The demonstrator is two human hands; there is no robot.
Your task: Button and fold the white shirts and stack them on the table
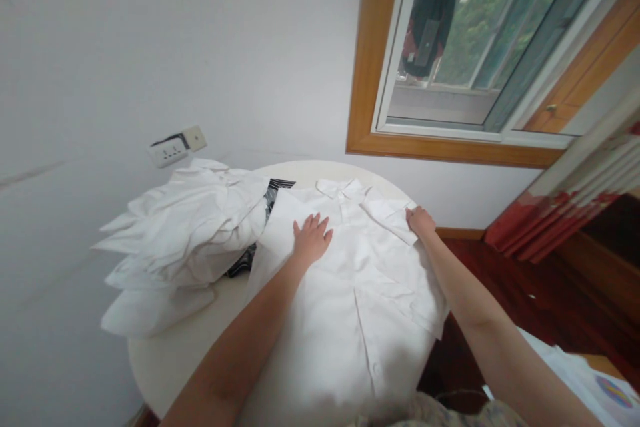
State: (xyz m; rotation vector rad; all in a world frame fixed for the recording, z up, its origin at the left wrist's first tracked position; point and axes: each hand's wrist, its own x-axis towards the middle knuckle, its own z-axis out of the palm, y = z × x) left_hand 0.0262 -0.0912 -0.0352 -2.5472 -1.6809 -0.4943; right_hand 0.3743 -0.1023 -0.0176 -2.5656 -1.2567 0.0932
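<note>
A white collared shirt (350, 300) lies spread face up on a round cream table (170, 360), its collar toward the wall. My left hand (311, 237) rests flat on the shirt's upper left chest, fingers stretched out. My right hand (419, 220) sits at the shirt's right shoulder, fingers curled on the folded-in sleeve (387, 213). The shirt's lower edge hangs over the table's near rim.
A heap of white garments (185, 240) sits on the table's left side, with a dark striped cloth (273, 197) under it. A wall socket (173, 150) is behind. A wood-framed window (465, 53) stands at the right, with red curtain (560, 213) and dark floor below.
</note>
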